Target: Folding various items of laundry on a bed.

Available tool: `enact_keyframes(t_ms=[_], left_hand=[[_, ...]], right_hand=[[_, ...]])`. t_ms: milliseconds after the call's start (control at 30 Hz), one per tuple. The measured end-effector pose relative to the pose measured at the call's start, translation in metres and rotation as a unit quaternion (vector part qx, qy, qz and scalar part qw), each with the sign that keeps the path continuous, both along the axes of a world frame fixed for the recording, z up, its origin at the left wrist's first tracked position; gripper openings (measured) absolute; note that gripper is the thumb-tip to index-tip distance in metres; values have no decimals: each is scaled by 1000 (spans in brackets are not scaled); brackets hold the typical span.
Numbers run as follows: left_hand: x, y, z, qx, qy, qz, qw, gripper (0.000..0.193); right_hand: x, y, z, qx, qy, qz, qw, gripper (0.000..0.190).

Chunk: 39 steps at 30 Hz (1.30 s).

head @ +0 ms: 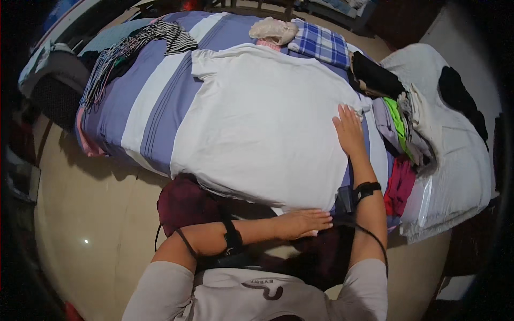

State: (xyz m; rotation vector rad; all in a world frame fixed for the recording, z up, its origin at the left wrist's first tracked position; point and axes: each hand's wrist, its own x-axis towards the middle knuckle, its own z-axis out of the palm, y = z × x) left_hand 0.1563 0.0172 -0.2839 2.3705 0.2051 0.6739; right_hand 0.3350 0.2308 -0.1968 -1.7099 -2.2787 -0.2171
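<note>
A white T-shirt (265, 120) lies spread flat on a bed with a blue and white striped sheet (132, 108). One of its sleeves points to the upper left, and its lower edge lies along the bed's near side. My right hand (350, 127) rests flat at the shirt's right edge, close to a bunched bit of cloth, fingers pointing away from me. Across the near right corner of the shirt lies my left hand (307, 223), palm down with the fingers stretched to the right. Neither hand visibly grips the fabric.
Folded clothes, among them a blue plaid cloth (319, 43), a black garment (377, 74), a bright green one (395, 120) and a red one (399, 184), line the bed's far and right sides. A striped garment and cords (116, 60) lie at the left. A wrapped white bundle (449, 160) stands right.
</note>
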Motion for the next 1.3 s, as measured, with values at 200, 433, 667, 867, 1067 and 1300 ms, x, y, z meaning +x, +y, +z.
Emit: enact_keyframes(t_ms=[200,433,667,867,1067,1300], left_hand=[[-42,-8,-16,-82,107,84,987,49],[-53,-9,9,-170,229,67,956,30],[-49,-15,0,-162,262,25,951,29],[-70,2,2,-245,219,114,937,32],[-91,1,8,-514,184,307,779,31],[-124,-38,-50,-697,-377,398,463,21]], right_hand=[[15,-90,11,-58,20,95,994,56],[122,-316,-3,-144,220,-240,934,53],[94,-432,-70,-190,599,-387,675,72],[149,-475,-149,-259,579,-319,704,73],[149,-370,-61,-99,782,-129,602,64],[124,-387,-92,-138,804,-241,525,67]])
